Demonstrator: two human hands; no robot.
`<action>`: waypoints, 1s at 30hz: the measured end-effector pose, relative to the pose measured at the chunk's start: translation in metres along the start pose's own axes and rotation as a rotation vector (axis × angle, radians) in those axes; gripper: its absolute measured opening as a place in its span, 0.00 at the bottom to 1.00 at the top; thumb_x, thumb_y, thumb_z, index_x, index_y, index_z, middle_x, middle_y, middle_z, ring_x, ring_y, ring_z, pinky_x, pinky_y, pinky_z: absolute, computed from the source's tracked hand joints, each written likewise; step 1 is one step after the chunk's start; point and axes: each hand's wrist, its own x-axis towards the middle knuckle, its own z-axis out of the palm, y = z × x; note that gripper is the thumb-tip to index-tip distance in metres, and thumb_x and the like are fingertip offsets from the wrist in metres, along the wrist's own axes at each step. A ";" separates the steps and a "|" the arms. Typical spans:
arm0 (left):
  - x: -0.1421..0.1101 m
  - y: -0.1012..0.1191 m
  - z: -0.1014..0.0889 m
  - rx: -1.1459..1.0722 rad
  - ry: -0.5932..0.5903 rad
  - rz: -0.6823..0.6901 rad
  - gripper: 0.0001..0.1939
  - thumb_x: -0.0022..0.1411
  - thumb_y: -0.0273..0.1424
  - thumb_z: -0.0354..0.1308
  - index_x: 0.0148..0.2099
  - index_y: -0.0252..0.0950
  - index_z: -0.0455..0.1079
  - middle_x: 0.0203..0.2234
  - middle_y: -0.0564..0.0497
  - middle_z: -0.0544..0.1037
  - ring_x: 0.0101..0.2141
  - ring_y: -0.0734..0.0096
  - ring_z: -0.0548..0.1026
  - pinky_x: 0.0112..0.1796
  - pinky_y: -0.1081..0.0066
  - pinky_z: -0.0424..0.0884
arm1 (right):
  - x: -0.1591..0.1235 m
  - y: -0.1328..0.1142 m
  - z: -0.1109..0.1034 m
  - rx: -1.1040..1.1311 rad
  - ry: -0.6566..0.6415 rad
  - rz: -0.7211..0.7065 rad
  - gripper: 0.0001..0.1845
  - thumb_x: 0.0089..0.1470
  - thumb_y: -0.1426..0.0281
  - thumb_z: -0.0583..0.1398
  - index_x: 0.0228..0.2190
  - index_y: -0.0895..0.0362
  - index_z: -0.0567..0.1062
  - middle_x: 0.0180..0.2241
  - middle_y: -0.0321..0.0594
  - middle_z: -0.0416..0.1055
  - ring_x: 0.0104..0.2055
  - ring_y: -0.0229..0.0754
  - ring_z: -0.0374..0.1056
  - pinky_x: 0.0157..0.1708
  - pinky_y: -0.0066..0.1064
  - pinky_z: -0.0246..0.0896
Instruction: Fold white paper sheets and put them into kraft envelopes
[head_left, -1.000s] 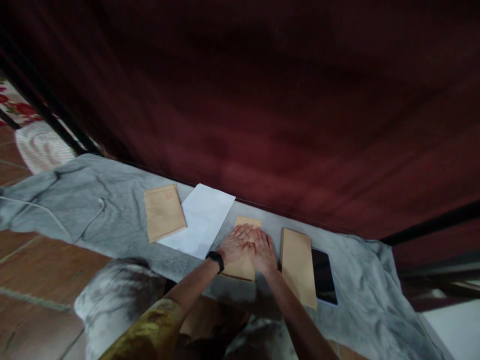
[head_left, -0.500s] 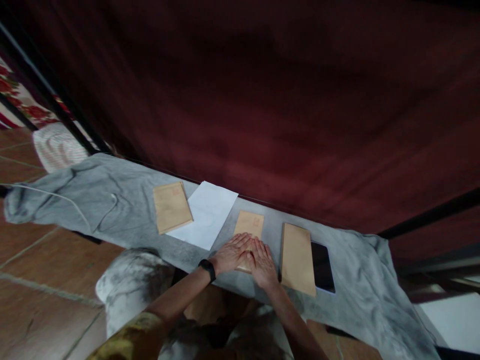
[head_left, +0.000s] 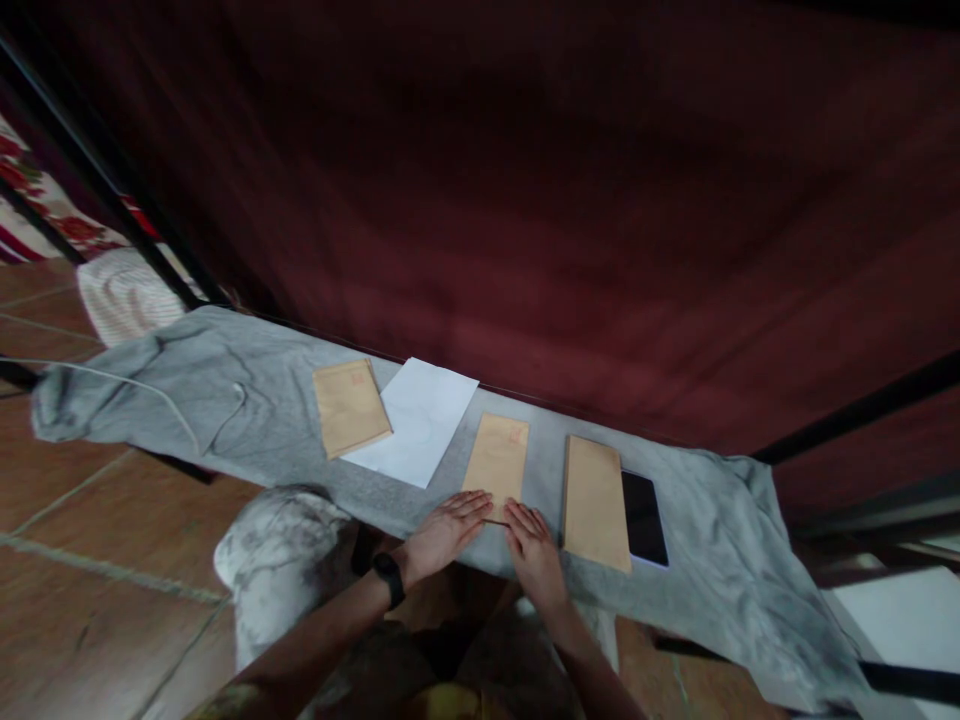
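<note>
Head view: versus half a second ago, I see left hand and right hand back from the brown envelope's middle to its near edge, now apart. Fingers close together on each; can't tell if they pinch. Envelope extends ahead of fingertips. Grey cloth's near edge just behind; strip of room between right fingers and brown packet.

Head view, facing forward (and down), mid-range
</note>
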 end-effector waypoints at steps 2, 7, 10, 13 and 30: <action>0.000 0.004 0.001 0.003 0.060 -0.036 0.18 0.72 0.30 0.46 0.59 0.40 0.69 0.58 0.48 0.73 0.59 0.68 0.69 0.60 0.61 0.65 | 0.001 -0.001 0.000 0.051 0.063 0.037 0.21 0.66 0.71 0.49 0.54 0.54 0.74 0.55 0.43 0.73 0.58 0.45 0.68 0.61 0.46 0.59; 0.004 0.015 0.003 0.024 0.149 -0.093 0.17 0.69 0.24 0.48 0.55 0.38 0.72 0.54 0.48 0.76 0.55 0.66 0.73 0.56 0.62 0.69 | 0.006 -0.004 0.000 0.081 0.159 0.064 0.19 0.64 0.72 0.51 0.49 0.53 0.77 0.51 0.42 0.76 0.54 0.45 0.70 0.59 0.45 0.62; 0.007 0.019 0.007 0.036 0.178 -0.154 0.17 0.67 0.22 0.50 0.53 0.39 0.72 0.52 0.47 0.77 0.53 0.65 0.74 0.54 0.61 0.69 | 0.005 -0.012 0.002 0.025 0.199 0.066 0.21 0.64 0.75 0.49 0.53 0.56 0.75 0.52 0.44 0.75 0.56 0.45 0.69 0.61 0.47 0.60; 0.010 0.022 0.011 0.036 0.198 -0.193 0.16 0.66 0.22 0.52 0.53 0.39 0.72 0.51 0.47 0.78 0.53 0.63 0.74 0.54 0.59 0.69 | -0.003 -0.029 0.010 -0.047 0.168 0.002 0.24 0.64 0.76 0.48 0.58 0.57 0.70 0.58 0.44 0.69 0.61 0.45 0.63 0.64 0.48 0.55; 0.037 0.025 0.023 0.117 0.069 -0.161 0.23 0.72 0.31 0.43 0.65 0.37 0.62 0.62 0.45 0.68 0.64 0.60 0.62 0.64 0.53 0.54 | -0.027 -0.040 0.014 -0.105 0.054 0.161 0.25 0.62 0.72 0.52 0.60 0.60 0.68 0.61 0.48 0.65 0.64 0.49 0.61 0.64 0.44 0.58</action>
